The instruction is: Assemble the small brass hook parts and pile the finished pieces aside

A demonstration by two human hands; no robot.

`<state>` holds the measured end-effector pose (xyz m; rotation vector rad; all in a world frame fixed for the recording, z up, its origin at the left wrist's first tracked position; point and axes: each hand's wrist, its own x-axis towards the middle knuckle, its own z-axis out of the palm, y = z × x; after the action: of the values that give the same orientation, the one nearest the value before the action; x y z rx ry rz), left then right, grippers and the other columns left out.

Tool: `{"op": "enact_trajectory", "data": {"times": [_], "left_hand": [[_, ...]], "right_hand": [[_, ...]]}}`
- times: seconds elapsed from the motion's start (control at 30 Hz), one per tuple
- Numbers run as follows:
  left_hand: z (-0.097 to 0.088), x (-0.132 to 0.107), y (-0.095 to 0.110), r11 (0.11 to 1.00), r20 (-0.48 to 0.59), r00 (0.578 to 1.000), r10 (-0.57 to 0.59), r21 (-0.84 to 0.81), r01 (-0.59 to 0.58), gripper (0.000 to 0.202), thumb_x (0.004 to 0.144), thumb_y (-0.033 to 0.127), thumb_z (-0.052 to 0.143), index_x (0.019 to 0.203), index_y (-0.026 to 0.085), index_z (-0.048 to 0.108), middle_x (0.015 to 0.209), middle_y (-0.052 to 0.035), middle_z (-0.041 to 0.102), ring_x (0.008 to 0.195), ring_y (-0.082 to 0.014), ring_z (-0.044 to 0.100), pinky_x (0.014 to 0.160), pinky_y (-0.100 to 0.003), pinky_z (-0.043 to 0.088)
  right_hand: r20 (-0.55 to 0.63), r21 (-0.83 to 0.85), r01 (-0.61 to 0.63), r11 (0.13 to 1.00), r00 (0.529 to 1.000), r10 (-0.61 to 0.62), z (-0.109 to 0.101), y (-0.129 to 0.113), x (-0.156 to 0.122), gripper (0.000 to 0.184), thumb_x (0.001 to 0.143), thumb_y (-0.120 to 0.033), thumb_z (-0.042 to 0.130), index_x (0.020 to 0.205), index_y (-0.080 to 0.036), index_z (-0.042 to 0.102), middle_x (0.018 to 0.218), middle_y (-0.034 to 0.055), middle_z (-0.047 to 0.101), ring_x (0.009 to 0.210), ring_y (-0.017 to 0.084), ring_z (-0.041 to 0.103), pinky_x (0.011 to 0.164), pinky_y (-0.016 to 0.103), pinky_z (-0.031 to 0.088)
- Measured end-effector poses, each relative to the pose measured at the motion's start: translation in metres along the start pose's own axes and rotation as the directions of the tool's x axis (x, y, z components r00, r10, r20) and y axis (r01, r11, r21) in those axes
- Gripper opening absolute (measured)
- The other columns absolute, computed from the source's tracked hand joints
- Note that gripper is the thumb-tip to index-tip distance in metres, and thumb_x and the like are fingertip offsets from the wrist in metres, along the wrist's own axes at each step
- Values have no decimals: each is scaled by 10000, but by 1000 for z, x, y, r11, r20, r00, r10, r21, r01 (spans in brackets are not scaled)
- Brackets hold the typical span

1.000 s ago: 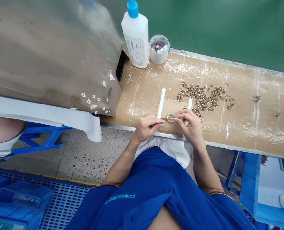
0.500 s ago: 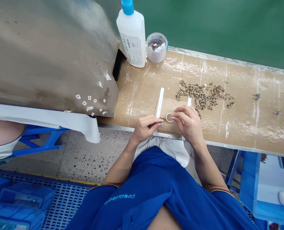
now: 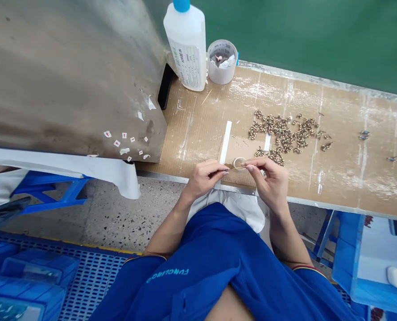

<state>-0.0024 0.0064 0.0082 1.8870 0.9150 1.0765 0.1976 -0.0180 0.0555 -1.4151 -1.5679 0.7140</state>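
My left hand (image 3: 207, 174) is closed in a pinch on a small dark piece (image 3: 226, 170) at its fingertips, too small to name. My right hand (image 3: 270, 178) grips a thin wooden toothpick (image 3: 237, 168), which points left and reaches close to that piece. Whether the tip touches it, I cannot tell. Just behind the toothpick lies a small white ring-shaped dish (image 3: 238, 161), partly covered by my right fingers. A white strip (image 3: 225, 142) runs away from me beside my left hand. Beyond my right hand spreads a pile of small brass-coloured parts (image 3: 282, 131).
A white bottle with a blue cap (image 3: 187, 49) and a round tub with scraps (image 3: 222, 62) stand at the back. Left is a metal surface (image 3: 68, 89) bearing paper bits. Blue bins (image 3: 345, 258) sit lower right. Part of another person shows at the left edge.
My right hand has drawn back from the dish, and the toothpick now shows, stretched toward the piece in my left hand. The left hand has stayed in place. The other person has shifted left.
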Motion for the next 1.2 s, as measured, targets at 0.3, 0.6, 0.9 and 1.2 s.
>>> {"op": "enact_trajectory", "data": {"times": [0.3,0.6,0.9,1.2], "left_hand": [[0,0,-1,999,23,1000,5,42,-6,163,970,253,637,879,145,718,703,-22,670,639,-114,591,607,-227,448],[1,1,2,998,24,999,25,54,-26,141,958,217,645,860,136,705,681,-10,640,616,-104,561,586,-216,426],[0,0,0,999,28,1000,-1,54,0,173,973,252,625,866,145,707,685,-11,640,608,-105,553,580,-220,422],[0,0,0,999,42,999,-13,50,11,178,977,263,620,883,146,716,699,-20,656,623,-112,567,594,-230,435]], "right_hand": [[17,-6,26,1000,1000,-26,8,-4,-1,170,968,-321,629,860,-230,724,834,34,786,725,170,726,639,284,559],[37,-31,55,998,998,-53,12,0,-1,162,964,-299,623,848,-235,716,830,28,785,697,165,713,628,283,554],[42,-27,74,997,996,-73,14,1,-1,172,969,-301,615,843,-230,708,841,33,783,697,163,707,639,283,551],[103,-38,145,989,985,-140,12,-1,1,131,965,-236,623,859,-236,700,821,26,771,735,169,708,657,286,545]]}}
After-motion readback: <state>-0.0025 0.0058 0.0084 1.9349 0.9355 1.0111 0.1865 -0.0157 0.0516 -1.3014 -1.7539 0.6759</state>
